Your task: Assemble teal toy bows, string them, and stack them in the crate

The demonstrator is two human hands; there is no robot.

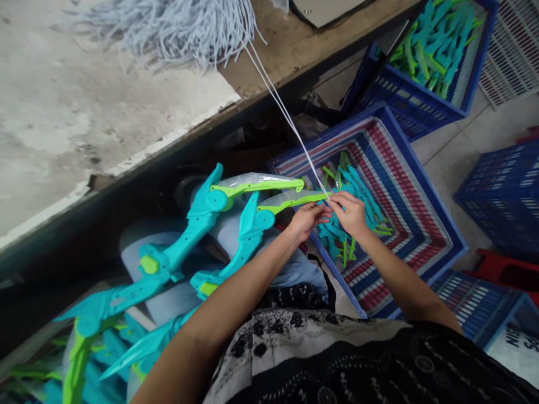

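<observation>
Right hand (349, 213) pinches white string (290, 120) at the green tip of the nearer turquoise piece (250, 227). Left hand (309, 220) curls just beside it; exact grip cannot be told. A second piece (185, 241) lies alongside, both across the lap (147, 241), probably for support, tips toward the crate's (396, 174) lap-side edge. String bundle (181, 28) sits near the table's (42, 129) edge, apparently for easy drawing.

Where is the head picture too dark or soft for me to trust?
Head view: deep shadow swallows detail beneath the table; lower-left pile of parts looks dim and soft; left hand, right hand and white cord read fairly clearly.
</observation>
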